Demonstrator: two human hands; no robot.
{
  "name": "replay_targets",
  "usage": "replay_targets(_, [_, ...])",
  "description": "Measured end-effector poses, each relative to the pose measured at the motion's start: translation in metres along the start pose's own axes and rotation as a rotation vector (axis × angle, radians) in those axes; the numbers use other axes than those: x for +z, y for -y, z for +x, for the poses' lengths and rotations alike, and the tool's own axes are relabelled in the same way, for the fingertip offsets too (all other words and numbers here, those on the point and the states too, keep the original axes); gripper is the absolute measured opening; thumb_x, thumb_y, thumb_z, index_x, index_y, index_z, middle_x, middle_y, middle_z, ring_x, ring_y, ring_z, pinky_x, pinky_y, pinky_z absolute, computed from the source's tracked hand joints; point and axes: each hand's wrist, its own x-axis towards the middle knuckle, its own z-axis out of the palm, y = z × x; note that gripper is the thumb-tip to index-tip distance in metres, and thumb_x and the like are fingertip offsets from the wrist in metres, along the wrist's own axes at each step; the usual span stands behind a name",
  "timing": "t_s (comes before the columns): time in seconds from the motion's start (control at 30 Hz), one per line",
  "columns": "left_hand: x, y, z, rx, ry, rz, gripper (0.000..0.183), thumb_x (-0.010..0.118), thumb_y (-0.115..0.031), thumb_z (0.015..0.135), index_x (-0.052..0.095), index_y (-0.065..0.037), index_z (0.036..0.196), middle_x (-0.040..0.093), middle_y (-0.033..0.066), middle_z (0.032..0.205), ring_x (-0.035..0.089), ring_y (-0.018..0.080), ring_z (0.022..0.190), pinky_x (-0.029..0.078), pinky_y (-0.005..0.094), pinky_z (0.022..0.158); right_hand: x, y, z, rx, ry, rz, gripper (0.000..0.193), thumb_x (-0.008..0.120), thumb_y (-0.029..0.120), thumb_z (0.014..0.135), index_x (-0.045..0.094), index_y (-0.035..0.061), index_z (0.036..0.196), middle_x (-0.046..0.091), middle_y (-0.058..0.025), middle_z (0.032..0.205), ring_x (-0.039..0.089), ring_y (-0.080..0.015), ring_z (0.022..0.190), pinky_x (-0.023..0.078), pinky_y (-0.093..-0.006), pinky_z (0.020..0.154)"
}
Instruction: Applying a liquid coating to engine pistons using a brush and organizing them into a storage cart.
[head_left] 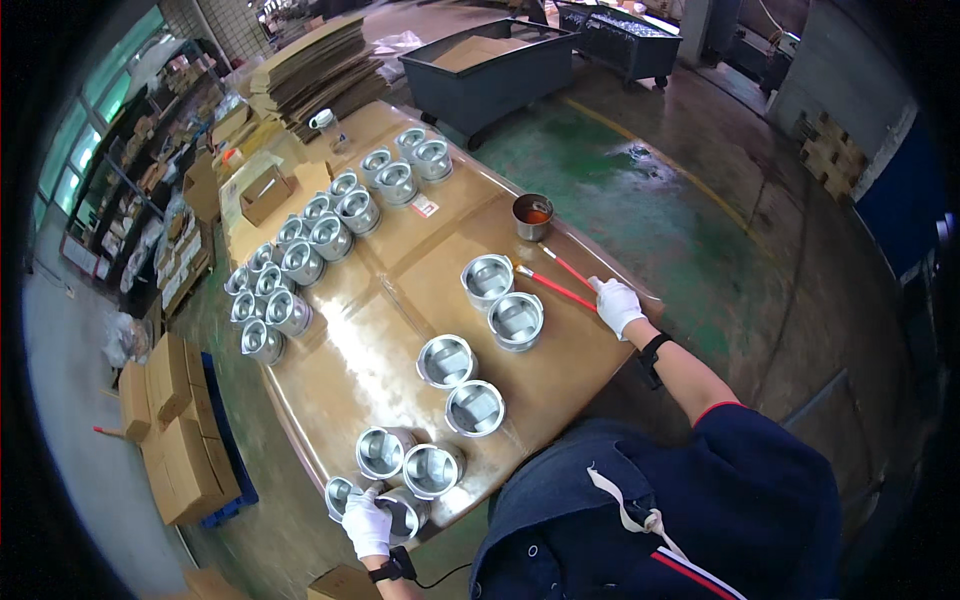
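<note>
Silver metal pistons stand on a brown-covered table, their hollow ends facing up. At the near left corner my left hand point(367, 524), in a white glove, is closed at the rims of two pistons, a left one point(340, 494) and a right one point(404, 514); its fingertips are partly hidden. My right hand point(617, 305), also gloved, is closed at the table's right side on a red-handled brush point(570, 265). A second red-handled brush point(558, 288) runs under the same hand; whether it is gripped too I cannot tell. Several pistons point(475, 408) stand in pairs between my hands.
A metal cup point(533, 218) with orange-brown liquid stands at the table's right edge. More pistons point(330, 236) fill the far left side. Beyond are a bottle point(327, 130), an open carton point(265, 195), stacked cardboard point(305, 80) and a grey bin point(490, 85). Cartons point(180, 450) sit at left.
</note>
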Motion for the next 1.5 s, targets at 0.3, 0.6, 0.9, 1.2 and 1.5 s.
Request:
replay_targets(0.3, [0.007, -0.015, 0.001, -0.006, -0.104, 0.114, 0.028, 0.067, -0.01, 0.07, 0.076, -0.02, 0.095, 0.061, 0.0112, 0.083, 0.062, 0.0305, 0.081, 0.053, 0.0425, 0.072, 0.004, -0.018, -0.005, -0.154, 0.11, 0.242, 0.056, 0.053, 0.013, 0.089, 0.047, 0.0222, 0.144, 0.067, -0.016, 0.094, 0.068, -0.0313, 0.085, 0.054, -0.0454, 0.071])
replay_targets(0.6, [0.026, -0.005, -0.005, 0.007, -0.231, 0.109, 0.028, 0.068, -0.008, 0.068, 0.074, -0.017, 0.094, 0.061, 0.0117, 0.086, 0.062, 0.0323, 0.081, 0.053, 0.0432, 0.074, -0.079, -0.037, -0.019, 0.03, 0.621, 1.903, 0.032, 0.051, 0.011, 0.093, 0.059, -0.0043, 0.12, 0.067, -0.0098, 0.088, 0.067, -0.0194, 0.082, 0.057, -0.0344, 0.075])
replay_targets(0.9, [0.029, 0.0, -0.003, -0.079, -0.055, 0.068, 0.04, 0.068, -0.008, 0.067, 0.072, -0.012, 0.106, 0.064, 0.0173, 0.105, 0.062, 0.0375, 0.099, 0.051, 0.0441, 0.088, -0.128, -0.026, -0.036, 0.053, 0.163, 1.187, 0.028, 0.062, 0.031, 0.096, 0.062, 0.0046, 0.087, 0.063, -0.0047, 0.067, 0.061, -0.0127, 0.056, 0.048, -0.0304, 0.055])
replay_targets(1.2, [-0.108, -0.157, -0.036, -0.424, -0.151, -0.383, 0.046, 0.058, -0.016, 0.089, 0.056, 0.0, 0.131, 0.058, 0.0212, 0.13, 0.05, 0.0371, 0.124, 0.036, 0.041, 0.109, -0.087, -0.021, -0.016, -0.118, 0.177, 0.748, 0.047, 0.055, 0.049, 0.094, 0.065, 0.0041, 0.088, 0.067, -0.0174, 0.088, 0.063, -0.0352, 0.085, 0.049, -0.0405, 0.078])
replay_targets(1.5, [-0.08, -0.166, -0.032, -0.458, 0.499, 0.091, 0.072, 0.063, -0.046, 0.086, 0.045, 0.0, 0.139, 0.056, 0.0243, 0.13, 0.051, 0.0361, 0.124, 0.039, 0.0418, 0.106, -0.099, 0.006, 0.018, -0.188, 0.129, 1.045, 0.054, 0.039, 0.048, 0.101, 0.068, 0.0035, 0.092, 0.068, -0.0196, 0.087, 0.063, -0.0384, 0.086, 0.049, -0.045, 0.078])
